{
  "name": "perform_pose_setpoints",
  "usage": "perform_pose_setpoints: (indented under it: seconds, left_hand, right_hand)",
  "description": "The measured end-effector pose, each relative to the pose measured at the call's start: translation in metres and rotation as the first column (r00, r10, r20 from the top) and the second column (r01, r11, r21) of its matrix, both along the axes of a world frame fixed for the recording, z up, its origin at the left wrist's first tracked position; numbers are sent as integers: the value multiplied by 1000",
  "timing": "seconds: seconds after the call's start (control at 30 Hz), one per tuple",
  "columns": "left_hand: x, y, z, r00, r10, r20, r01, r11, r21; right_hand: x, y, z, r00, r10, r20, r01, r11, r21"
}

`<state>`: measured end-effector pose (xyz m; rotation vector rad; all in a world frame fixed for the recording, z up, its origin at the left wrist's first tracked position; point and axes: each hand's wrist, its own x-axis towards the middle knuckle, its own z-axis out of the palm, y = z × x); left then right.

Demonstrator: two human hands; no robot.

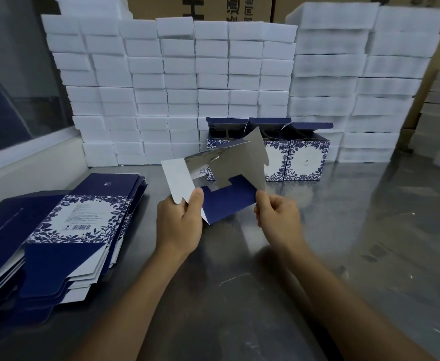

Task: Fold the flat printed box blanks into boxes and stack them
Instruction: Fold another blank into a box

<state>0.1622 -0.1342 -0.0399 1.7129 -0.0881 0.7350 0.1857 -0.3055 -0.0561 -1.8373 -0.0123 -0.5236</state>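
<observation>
Worktop: grey metal worktop [343,230], reflective, with a pale wall and a dark panel along its left edge.
Background: white foam blocks [177,82] stacked in tall columns along the far edge; a second, taller group of white stacks [356,82] at the far right corner; brown cartons [200,7] with printed characters behind them.
Flat blanks: pile of flat printed box blanks [65,230] lying at the left edge of the worktop, dark blue with a white floral-bordered panel and a barcode facing up; lower sheets fanned out toward the near edge.
Folded boxes: row of folded boxes [304,157] standing upright against the foam at the far edge, centre; top flaps raised; blue floral print on white fronts. The row is partly hidden by the held blank, so the count cannot be told.
Held blank: one partly folded blank [229,199] held in the air above the centre of the worktop, grey-white inside surface facing the camera, dark blue flaps at its lower part, panels bent at angles.
Left hand: left hand [181,220] grips the blank's lower left flap, thumb on the front, fingers curled behind it.
Right hand: right hand [277,217] pinches the blank's lower right edge between thumb and curled fingers.
</observation>
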Motion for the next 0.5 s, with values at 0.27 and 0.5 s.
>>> perform_pose_setpoints:
  seconds: [0.27, 0.5]
  left_hand:
    - [2, 5, -7, 994, 78, 82, -92, 980, 176]
    - [-2, 1, 0, 985, 32, 172, -54, 991, 126]
  right_hand:
    - [-12, 4, 11, 977, -84, 195, 117, 979, -166]
    - [-18, 11, 12, 936, 49, 349, 8, 987, -161]
